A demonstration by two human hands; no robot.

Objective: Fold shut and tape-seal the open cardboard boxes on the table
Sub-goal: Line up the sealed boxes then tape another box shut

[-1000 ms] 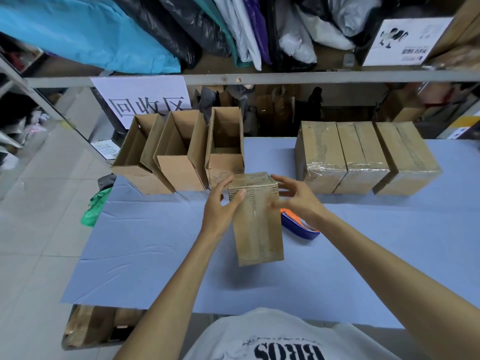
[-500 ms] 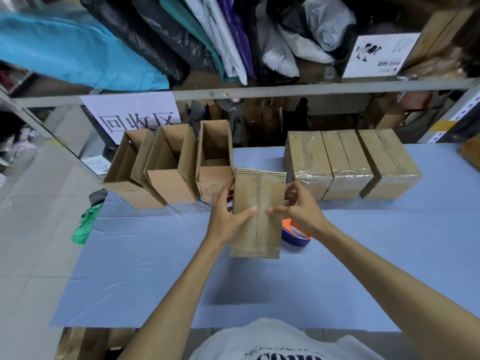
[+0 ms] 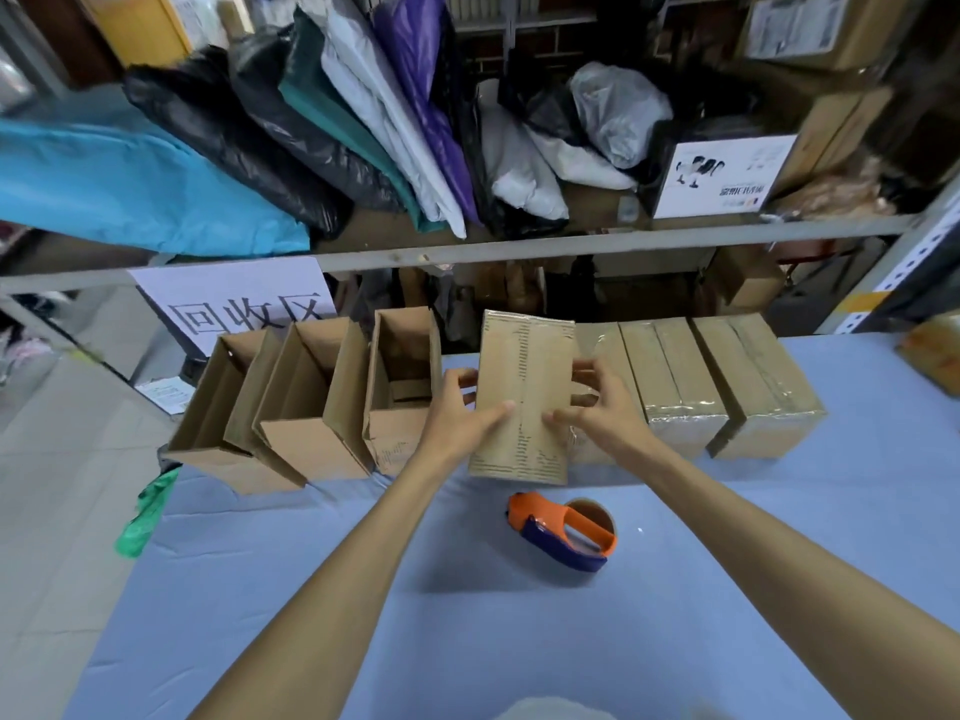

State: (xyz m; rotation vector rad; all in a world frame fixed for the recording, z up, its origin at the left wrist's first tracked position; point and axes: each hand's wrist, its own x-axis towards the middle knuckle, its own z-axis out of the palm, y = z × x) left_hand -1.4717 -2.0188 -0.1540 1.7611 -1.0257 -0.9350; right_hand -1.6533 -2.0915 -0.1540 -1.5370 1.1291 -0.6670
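A taped cardboard box [image 3: 524, 366] is held off the blue table [image 3: 467, 626], between the open boxes and the sealed ones. My left hand [image 3: 460, 407] grips its left side, thumb on the near face. My right hand [image 3: 597, 407] grips its right side the same way. Three open boxes [image 3: 311, 402] stand in a row at the left, flaps up. Sealed, taped boxes [image 3: 717, 387] sit at the right; the nearest one is partly hidden behind the held box. An orange and blue tape dispenser [image 3: 566, 530] lies on the table below my hands.
A metal shelf rail [image 3: 519, 249] crosses behind the table, with folded bags above and a white paper sign [image 3: 234, 298] hanging at the left. A green bag [image 3: 145, 511] hangs off the table's left edge. Another carton [image 3: 935, 350] shows at the far right.
Both hands have carried the taped box up and away from me, toward the row of sealed boxes. The tape dispenser, hidden behind the box before, now lies in plain view.
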